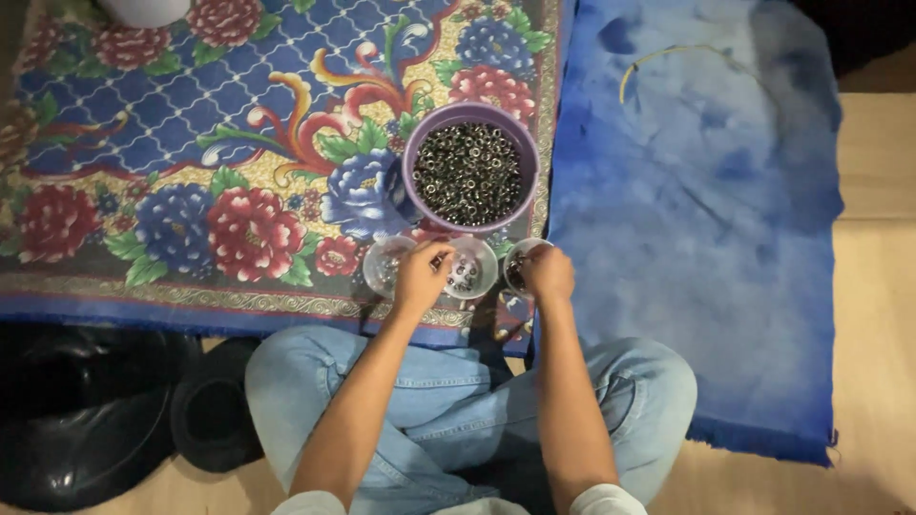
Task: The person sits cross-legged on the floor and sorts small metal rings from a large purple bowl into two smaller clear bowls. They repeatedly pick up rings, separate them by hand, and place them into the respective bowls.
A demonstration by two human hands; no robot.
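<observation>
My left hand [421, 277] hovers over the gap between the left clear cup [386, 266] and the middle clear cup [470, 268], fingers curled in a pinch, though I cannot tell what they hold. My right hand [548, 275] covers the right clear cup [523, 259], fingers bent inward, their grip hidden. The purple bowl [470, 175] of small metal rings sits just beyond the cups on the floral rug [191, 143], about equally near both hands, with the blue cloth [697, 219] lying to my right.

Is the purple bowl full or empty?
Nearly full: the purple bowl stands upright, filled almost to its rim with small dark metal rings.
</observation>
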